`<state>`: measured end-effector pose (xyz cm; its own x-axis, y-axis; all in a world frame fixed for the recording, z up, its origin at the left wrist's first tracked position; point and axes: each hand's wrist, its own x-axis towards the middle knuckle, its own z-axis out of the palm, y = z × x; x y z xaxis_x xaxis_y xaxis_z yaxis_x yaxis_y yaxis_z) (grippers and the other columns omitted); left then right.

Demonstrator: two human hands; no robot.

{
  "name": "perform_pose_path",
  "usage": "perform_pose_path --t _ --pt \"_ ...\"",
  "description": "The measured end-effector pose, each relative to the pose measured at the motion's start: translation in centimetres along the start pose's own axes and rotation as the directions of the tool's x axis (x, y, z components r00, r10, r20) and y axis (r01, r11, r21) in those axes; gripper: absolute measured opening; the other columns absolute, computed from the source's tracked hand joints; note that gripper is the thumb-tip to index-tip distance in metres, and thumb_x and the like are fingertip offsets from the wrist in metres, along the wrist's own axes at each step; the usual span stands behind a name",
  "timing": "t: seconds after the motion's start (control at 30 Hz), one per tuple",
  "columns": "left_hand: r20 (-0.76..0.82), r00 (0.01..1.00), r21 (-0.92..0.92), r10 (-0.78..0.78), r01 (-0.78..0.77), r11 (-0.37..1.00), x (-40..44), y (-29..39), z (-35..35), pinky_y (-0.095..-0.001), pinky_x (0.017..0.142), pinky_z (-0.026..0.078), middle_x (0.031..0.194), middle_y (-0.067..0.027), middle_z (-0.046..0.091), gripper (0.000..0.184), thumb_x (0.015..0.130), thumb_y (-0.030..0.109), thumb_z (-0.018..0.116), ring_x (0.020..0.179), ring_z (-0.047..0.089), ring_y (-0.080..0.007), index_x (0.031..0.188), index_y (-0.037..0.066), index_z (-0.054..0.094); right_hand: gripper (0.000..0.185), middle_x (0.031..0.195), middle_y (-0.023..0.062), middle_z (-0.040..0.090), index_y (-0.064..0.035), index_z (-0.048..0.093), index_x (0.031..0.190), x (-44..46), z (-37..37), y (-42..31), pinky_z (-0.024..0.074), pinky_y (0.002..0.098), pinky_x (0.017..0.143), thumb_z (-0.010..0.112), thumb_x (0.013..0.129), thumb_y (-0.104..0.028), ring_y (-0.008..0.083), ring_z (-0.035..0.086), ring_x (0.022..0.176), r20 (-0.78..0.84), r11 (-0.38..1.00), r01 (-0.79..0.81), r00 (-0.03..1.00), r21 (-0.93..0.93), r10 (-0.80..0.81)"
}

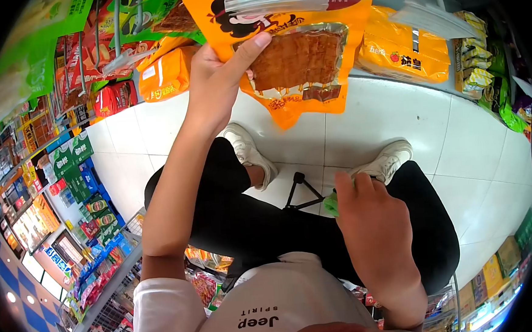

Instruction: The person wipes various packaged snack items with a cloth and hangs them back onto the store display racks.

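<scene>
My left hand (221, 74) grips the left edge of an orange snack packet (299, 60), thumb on the front and fingers behind. A clear window in the packet shows flat brown strips. The packet's top is at a display hook with a clear plastic label holder (274, 2) in front. My right hand (376, 220) is closed low over my right leg. A small green thing (330, 204) shows at its fingers, mostly hidden, so I cannot tell its kind. Beside it a thin black triangular frame (301, 191) stands out against the floor.
More orange packets (402, 48) sit on the shelf at right, with another orange packet (166, 75) at left. Green bags (28, 59) hang at upper left. Metal hooks jut out above. White shoes (250, 152) stand on the tiled floor (367, 123). Stocked wire racks (103, 297) are behind me.
</scene>
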<state>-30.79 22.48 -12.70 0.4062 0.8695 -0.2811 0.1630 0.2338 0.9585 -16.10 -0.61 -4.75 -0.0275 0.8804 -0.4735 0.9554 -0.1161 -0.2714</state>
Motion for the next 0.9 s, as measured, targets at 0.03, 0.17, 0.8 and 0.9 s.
perform_pose_path --t 0.03,0.17,0.8,0.9 --pt "-0.003 1.000 -0.014 -0.001 0.001 1.000 0.1 0.0 0.1 -0.0240 0.068 0.048 0.105 0.0016 0.074 0.029 0.097 0.025 0.081 0.083 0.061 -0.0041 0.117 0.005 0.072 0.026 0.084 0.0025 0.059 -0.0082 0.063 0.107 0.0 0.0 0.0 0.0539 0.0265 0.052 0.072 0.083 -0.011 0.0153 0.066 0.078 0.012 1.000 -0.006 1.000 0.001 0.006" --pt "-0.011 1.000 -0.082 -0.014 0.013 0.997 0.4 0.3 0.3 -0.0244 0.068 0.048 0.105 0.0019 0.073 0.030 0.097 0.026 0.081 0.083 0.060 -0.0042 0.117 0.006 0.071 0.027 0.086 0.0028 0.059 -0.0075 0.063 0.110 0.0 -0.1 0.1 0.0544 0.0262 0.053 0.072 0.084 -0.011 0.0157 0.067 0.078 0.000 1.000 -0.010 1.000 0.009 0.010" --pt "-0.007 0.997 -0.235 0.081 -0.080 0.969 11.7 -0.3 1.8 -0.0329 0.065 0.051 0.101 -0.0034 0.071 0.037 0.101 0.028 0.075 0.074 0.063 -0.0145 0.130 0.007 0.065 0.030 0.088 0.0082 0.067 -0.0079 0.060 0.100 0.2 -0.9 0.0 0.0604 0.0337 0.064 0.079 0.077 -0.006 0.0245 0.074 0.083 -0.040 0.996 0.082 0.996 0.044 -0.081" --pt "0.100 0.993 -0.260 0.067 -0.039 0.965 15.8 -1.7 0.4 -0.0335 0.053 0.050 0.097 -0.0036 0.072 0.036 0.103 0.027 0.072 0.063 0.062 -0.0146 0.132 0.008 0.062 0.031 0.090 0.0096 0.068 -0.0072 0.060 0.102 0.2 -1.0 0.4 0.0609 0.0349 0.065 0.080 0.079 -0.008 0.0259 0.075 0.083 -0.050 0.994 0.099 0.994 0.041 -0.097"
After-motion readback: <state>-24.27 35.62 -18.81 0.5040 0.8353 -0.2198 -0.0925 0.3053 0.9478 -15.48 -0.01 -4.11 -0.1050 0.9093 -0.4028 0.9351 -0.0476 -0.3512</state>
